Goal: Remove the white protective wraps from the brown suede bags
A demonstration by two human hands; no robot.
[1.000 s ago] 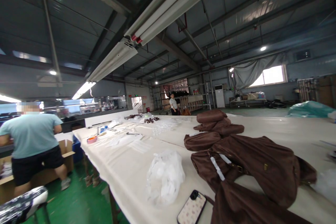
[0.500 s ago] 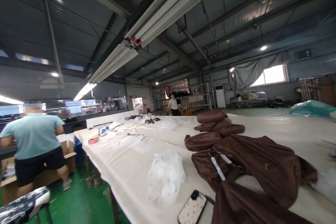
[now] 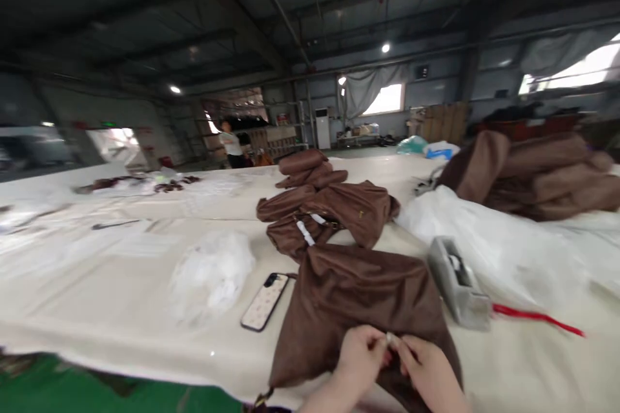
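A brown fabric bag point(image 3: 353, 300) lies flat on the cream table point(image 3: 111, 290) right in front of me. My left hand point(image 3: 361, 355) and my right hand point(image 3: 426, 368) meet over its near edge. Both pinch a small pale item point(image 3: 390, 338) between their fingertips; I cannot make out what it is. Several more brown bags point(image 3: 334, 210) lie piled just beyond, and a bigger heap of brown bags point(image 3: 537, 174) sits at the right.
A phone in a patterned case point(image 3: 265, 301) lies left of the bag, beside a crumpled clear plastic bag point(image 3: 210, 274). A grey tape dispenser point(image 3: 455, 284) and a red strip point(image 3: 533, 316) lie to the right on clear plastic sheeting point(image 3: 484, 239). A person point(image 3: 231, 144) stands far off.
The view has swung down and to the right. My two hands have come into view over the near brown bag. The person in the teal shirt is out of the picture.
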